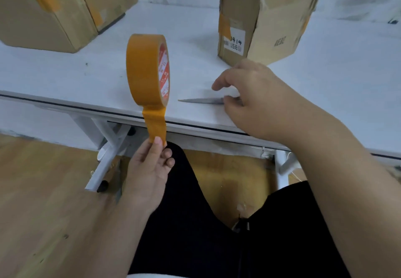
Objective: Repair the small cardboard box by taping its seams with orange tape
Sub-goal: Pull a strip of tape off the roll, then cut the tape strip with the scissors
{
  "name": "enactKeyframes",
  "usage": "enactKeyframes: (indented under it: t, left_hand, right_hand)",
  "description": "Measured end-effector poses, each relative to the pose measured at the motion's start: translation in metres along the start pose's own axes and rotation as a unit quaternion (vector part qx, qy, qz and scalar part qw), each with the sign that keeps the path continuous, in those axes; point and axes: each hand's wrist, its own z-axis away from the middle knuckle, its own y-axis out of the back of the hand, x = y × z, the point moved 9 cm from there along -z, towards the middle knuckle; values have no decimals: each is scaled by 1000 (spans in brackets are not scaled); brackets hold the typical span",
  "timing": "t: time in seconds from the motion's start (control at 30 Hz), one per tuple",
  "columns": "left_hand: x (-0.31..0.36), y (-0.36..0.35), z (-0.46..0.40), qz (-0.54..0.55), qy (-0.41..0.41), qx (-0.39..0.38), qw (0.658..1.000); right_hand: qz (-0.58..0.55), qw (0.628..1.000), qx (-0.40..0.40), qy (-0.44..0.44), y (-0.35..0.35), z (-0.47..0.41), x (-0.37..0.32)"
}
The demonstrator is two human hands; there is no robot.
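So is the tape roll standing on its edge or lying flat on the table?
On its edge. The tape roll stands upright near the table edge, with a strip pulled down and pinched by the left hand.

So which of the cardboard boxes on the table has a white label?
The small box at the back right, behind the right hand. The bigger boxes at the back left show only orange tape, no label.

Before you: three cardboard boxes (258, 17), one roll of orange tape (147, 69), one blade (201, 101), one table (65, 76).
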Motion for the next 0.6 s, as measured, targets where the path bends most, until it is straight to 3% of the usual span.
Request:
enactKeyframes:
  t: [0.33,0.6]
  left_hand:
    - [2,-5,3,-15,-14,-5,1000]
    - [4,-4,5,-28,-3,-1,1000]
  right_hand:
    - [47,988,-54,-138,12,14,45]
    - [61,980,-101,-158,17,15,66]
